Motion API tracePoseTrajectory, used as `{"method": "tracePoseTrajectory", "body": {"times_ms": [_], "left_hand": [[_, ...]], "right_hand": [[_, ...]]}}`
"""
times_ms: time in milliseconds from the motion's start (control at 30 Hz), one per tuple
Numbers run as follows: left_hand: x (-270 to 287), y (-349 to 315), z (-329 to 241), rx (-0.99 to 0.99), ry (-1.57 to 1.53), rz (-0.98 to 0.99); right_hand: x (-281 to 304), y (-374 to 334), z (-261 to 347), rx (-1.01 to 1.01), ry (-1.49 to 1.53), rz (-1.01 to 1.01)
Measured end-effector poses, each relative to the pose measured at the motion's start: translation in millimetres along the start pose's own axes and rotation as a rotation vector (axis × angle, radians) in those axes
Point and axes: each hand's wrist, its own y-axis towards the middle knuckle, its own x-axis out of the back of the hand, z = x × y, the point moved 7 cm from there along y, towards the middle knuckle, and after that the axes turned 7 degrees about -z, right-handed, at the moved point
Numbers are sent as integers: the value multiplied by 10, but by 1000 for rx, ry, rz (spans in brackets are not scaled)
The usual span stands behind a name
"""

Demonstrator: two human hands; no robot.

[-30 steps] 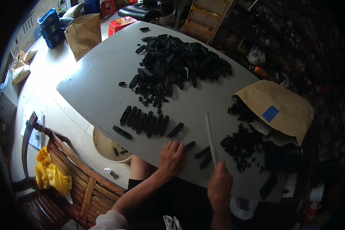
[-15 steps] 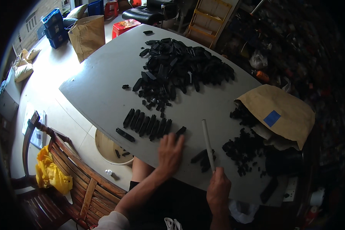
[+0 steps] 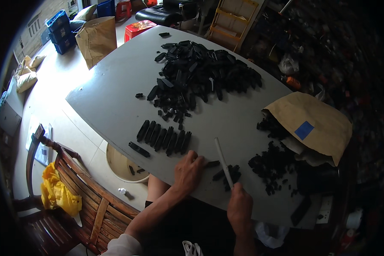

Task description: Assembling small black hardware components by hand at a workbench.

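Observation:
My left hand (image 3: 188,173) is closed at the table's near edge, with a black elongated plastic piece (image 3: 211,164) sticking out to its right. The fingers hide the rest of that piece. My right hand (image 3: 240,202) grips the lower end of a pale grey rod (image 3: 221,155), which points up and slightly left. Beneath the rod lie a few black plastic pieces (image 3: 231,175). Just beyond my left hand, several similar pieces (image 3: 164,137) stand side by side in a slanted row. One single piece (image 3: 139,149) lies apart at the row's left end.
A large heap of black parts (image 3: 200,70) covers the far part of the white table (image 3: 111,81). At right, a brown paper bag (image 3: 315,123) lies beside a pile of small black bits (image 3: 273,164). A round tub (image 3: 119,164) and wooden chair (image 3: 94,200) stand left.
My left hand has taken the piece from the row's right end and drawn it nearer, fingers now closed. The rod in my right hand has shifted slightly left and down.

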Motion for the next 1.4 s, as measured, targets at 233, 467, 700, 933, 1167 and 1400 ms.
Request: {"method": "tracePoseTrajectory", "body": {"times_ms": [233,467,700,933,1167,1400], "left_hand": [[133,-66,-101,-57,-88,-46],[103,-75,-96,-35,-150,-59],[97,-58,-64,-14,-121,-30],[-111,-80,-300,-84,-137,74],[408,342,-3,-37,293,-279],[323,199,-31,-113,223,-270]], "right_hand": [[3,43,84,54,-50,-33],[-14,-93,89,108,-113,-199],[126,116,140,-41,-44,-68],[224,87,119,-26,-3,-147],[134,22,68,-56,-15,-54],[-28,45,149,-12,11,1]]}}
